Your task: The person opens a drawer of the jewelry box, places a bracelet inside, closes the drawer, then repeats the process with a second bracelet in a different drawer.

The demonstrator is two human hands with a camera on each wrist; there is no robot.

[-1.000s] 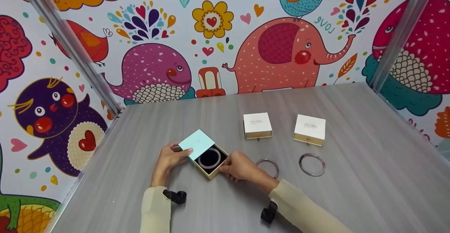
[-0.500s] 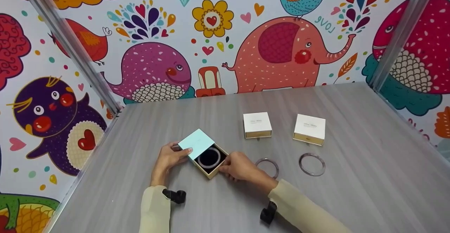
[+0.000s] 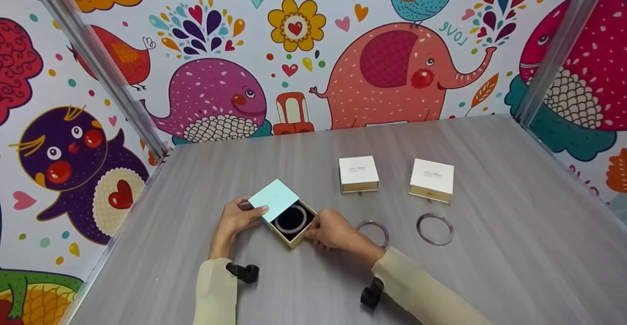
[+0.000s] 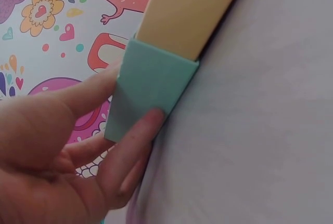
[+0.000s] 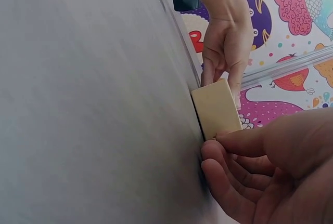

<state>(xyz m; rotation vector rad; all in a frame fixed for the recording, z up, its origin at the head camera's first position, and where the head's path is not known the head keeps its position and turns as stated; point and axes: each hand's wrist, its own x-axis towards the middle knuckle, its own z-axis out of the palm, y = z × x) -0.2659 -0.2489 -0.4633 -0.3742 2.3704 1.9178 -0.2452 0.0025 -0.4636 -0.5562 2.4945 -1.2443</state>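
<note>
A jewelry box with a mint-green sleeve [image 3: 274,200] lies angled on the table, its gold-sided drawer [image 3: 292,241] partly slid out. Inside, a pale bangle [image 3: 280,228] rests on black lining. My left hand [image 3: 237,224] grips the sleeve, thumb on top; the left wrist view shows fingers along the sleeve's side [image 4: 148,81]. With thumb and forefinger, my right hand [image 3: 333,229] pinches the drawer's outer end. In the right wrist view that pinch sits at the edge of the gold drawer face [image 5: 216,109], and the fingertips hide what lies between them.
Two white boxes with gold sides, one near the middle [image 3: 359,173] and one farther right [image 3: 431,178], stand behind. In front lie two more bangles, one [image 3: 386,234] partly hidden by my right forearm, the other [image 3: 435,242] farther right. A patterned wall [image 3: 303,85] bounds the table.
My right hand and the drawer have shifted very slightly toward the sleeve, the bangle moving along inside. The left hand and sleeve stay put.
</note>
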